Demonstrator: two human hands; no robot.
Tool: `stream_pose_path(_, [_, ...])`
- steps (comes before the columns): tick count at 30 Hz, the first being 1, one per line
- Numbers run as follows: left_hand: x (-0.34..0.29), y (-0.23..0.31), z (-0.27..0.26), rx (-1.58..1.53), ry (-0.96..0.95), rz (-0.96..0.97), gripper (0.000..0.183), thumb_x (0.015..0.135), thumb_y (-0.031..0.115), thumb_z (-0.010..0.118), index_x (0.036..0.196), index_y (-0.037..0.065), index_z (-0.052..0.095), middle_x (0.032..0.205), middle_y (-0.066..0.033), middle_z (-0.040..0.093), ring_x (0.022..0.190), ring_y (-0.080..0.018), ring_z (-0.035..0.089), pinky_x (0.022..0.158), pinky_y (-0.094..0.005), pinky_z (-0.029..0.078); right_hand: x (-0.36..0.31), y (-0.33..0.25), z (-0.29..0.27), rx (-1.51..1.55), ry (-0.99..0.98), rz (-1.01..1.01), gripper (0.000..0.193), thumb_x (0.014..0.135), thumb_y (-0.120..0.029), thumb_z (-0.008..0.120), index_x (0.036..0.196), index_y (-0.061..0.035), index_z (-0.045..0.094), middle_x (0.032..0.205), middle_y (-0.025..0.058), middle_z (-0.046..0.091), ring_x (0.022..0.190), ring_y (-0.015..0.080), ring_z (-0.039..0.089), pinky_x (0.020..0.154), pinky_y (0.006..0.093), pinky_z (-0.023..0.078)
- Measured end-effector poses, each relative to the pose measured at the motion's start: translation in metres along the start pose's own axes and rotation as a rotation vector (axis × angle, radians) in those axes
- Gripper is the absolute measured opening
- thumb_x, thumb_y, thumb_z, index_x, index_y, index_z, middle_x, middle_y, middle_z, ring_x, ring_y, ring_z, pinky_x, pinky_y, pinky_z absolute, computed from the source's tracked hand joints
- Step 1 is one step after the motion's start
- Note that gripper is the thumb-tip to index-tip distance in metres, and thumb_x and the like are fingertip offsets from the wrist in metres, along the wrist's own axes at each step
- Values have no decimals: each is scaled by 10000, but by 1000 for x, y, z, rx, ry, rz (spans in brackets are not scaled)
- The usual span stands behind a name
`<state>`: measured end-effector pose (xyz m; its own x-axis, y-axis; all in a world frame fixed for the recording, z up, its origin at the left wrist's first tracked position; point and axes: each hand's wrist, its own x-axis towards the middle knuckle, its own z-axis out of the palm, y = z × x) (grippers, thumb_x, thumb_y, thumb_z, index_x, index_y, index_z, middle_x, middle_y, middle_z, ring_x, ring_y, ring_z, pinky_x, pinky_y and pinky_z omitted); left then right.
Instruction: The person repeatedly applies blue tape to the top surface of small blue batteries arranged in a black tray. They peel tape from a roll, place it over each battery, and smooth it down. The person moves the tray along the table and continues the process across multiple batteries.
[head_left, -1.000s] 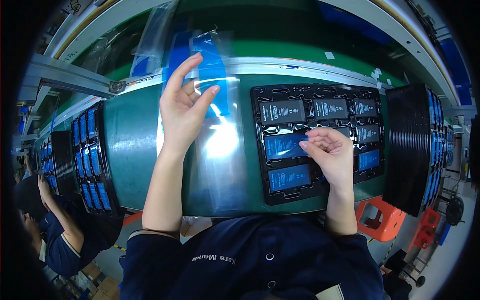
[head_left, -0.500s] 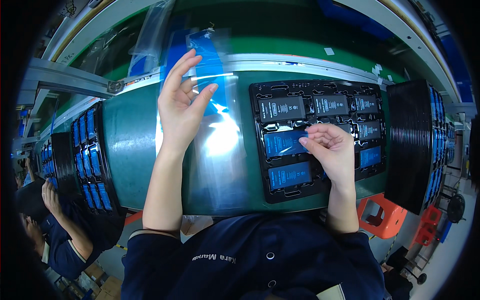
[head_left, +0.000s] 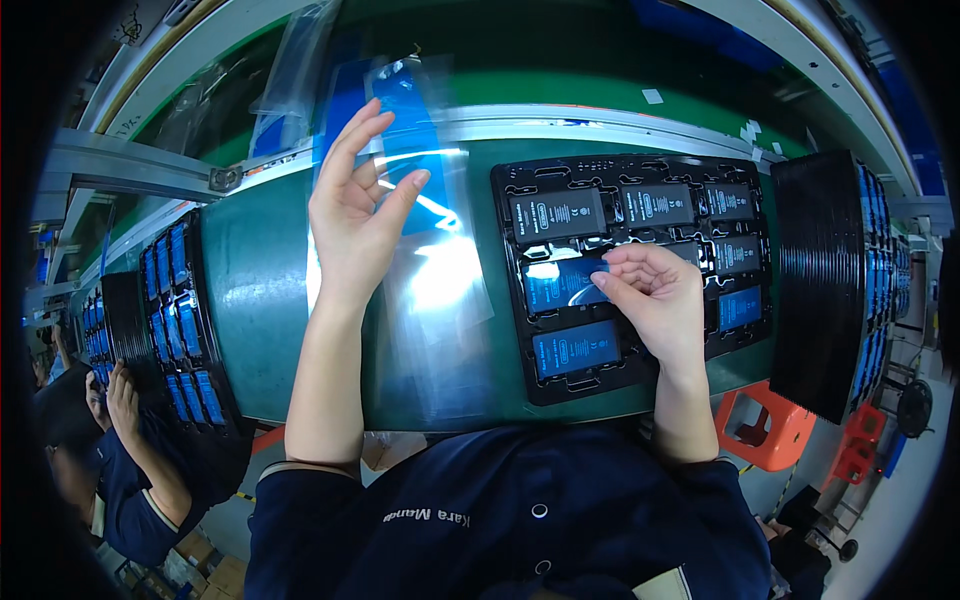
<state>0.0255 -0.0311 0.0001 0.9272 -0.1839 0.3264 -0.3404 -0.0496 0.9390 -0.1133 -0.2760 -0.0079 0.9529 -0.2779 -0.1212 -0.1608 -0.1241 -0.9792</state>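
My right hand (head_left: 655,295) is over a black plastic tray (head_left: 640,365) of flat phone-type batteries, thumb and fingertips pinched together. They meet at the right end of the blue film (head_left: 560,284) on the middle-left battery, where a bright curved glare suggests a lifted edge. Below it lies another blue-faced battery (head_left: 577,349); the top-row battery (head_left: 556,214) looks dark grey. My right hand hides part of the tray's middle column. My left hand (head_left: 355,220) is raised with fingers apart and nothing in them, above clear plastic sheets (head_left: 430,340) and blue film sheets (head_left: 412,110).
A tall stack of black trays (head_left: 818,290) stands right of the tray. More filled trays (head_left: 180,320) are at the left, near a co-worker's hands (head_left: 122,402). A metal rail (head_left: 570,118) runs behind the green tabletop (head_left: 260,300). An orange stool (head_left: 765,425) stands below right.
My right hand has stayed pinched at the same battery, and the glare on its blue film has changed shape. My left hand has shifted slightly left. The co-worker's hands have come together.
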Motion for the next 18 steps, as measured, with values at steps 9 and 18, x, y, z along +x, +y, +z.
stream_pose_path(9, [-6, 8, 7, -79, -41, 37, 546, 746, -128, 665, 1252, 7, 513, 1381, -155, 448, 925, -115, 614, 744, -224, 519, -6, -23, 9, -401, 68, -179, 280, 713, 48, 724, 980, 3, 653, 917, 65, 597, 578, 45, 521, 518, 184, 446])
stream_pose_path(18, [-27, 18, 23, 128, -259, 394, 519, 738, -141, 668, 1218, -6, 525, 1135, -159, 588, 988, -188, 618, 805, -269, 513, 34, -59, 17, -514, -82, -737, 301, 764, -71, 707, 1050, -15, 633, 1141, 143, 586, 896, 273, 623, 690, 328, 521])
